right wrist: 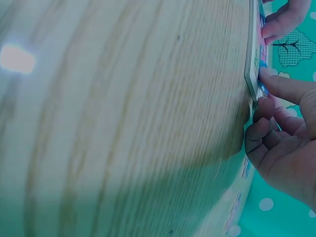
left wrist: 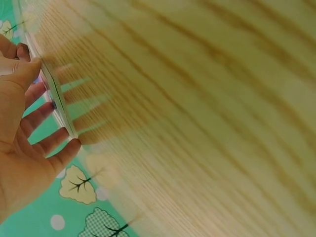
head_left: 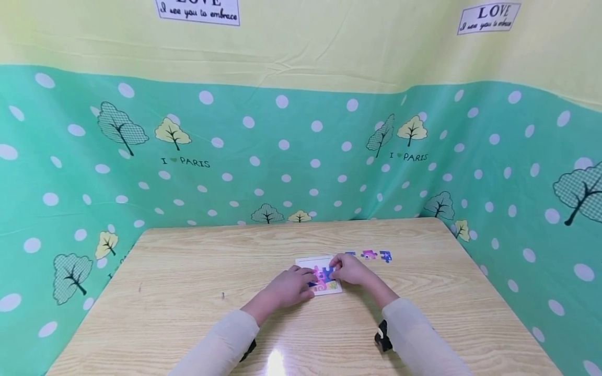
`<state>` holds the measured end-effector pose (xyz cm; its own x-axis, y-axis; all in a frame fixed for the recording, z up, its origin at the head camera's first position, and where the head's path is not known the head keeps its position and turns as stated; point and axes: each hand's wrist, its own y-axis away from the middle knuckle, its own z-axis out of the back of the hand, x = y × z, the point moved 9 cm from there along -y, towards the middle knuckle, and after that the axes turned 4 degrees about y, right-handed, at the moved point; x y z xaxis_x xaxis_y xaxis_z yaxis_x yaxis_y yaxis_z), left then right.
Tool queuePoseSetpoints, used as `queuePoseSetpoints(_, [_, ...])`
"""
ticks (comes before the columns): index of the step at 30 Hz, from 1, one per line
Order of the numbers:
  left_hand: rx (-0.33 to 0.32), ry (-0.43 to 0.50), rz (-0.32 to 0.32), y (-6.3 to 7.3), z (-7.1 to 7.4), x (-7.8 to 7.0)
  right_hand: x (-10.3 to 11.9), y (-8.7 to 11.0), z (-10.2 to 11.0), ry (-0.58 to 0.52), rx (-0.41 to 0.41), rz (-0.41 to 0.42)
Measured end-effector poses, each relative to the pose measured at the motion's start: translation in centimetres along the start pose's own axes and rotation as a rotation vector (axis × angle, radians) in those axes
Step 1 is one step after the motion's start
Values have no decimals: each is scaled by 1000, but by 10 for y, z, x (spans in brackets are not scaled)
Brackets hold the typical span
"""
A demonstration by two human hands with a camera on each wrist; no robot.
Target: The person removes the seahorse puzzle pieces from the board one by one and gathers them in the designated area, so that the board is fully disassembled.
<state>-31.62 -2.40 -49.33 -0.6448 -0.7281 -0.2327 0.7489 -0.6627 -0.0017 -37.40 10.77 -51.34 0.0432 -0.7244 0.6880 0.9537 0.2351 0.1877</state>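
A white-framed jigsaw puzzle board [head_left: 308,260] lies on the table, partly filled with pink and blue pieces. My left hand [head_left: 289,287] rests on the board's left side, its fingers spread; the left wrist view shows the thumb and fingers [left wrist: 64,157] along the board's edge. My right hand [head_left: 351,269] is over the board's right side and pinches a blue puzzle piece [head_left: 327,274] between thumb and bent fingers. From the right wrist view, the right thumb [right wrist: 286,87] lies against the blue piece. Both hands hide parts of the picture.
Beyond the right hand lie loose puzzle pieces: a pink one [head_left: 369,255], a blue one [head_left: 385,256] and a partly hidden blue one [head_left: 350,254]. A tiny grey object [head_left: 223,295] sits left on the wooden table [head_left: 188,261]. A patterned green curtain [head_left: 301,156] stands behind.
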Motion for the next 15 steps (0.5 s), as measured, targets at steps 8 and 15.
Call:
queuePoseSetpoints(8, [26, 2, 41, -2, -3, 3, -3, -1, -1, -26, 0, 4])
queuePoseSetpoints(15, [33, 17, 46, -4, -3, 3, -2, -2, -1, -37, -1, 18])
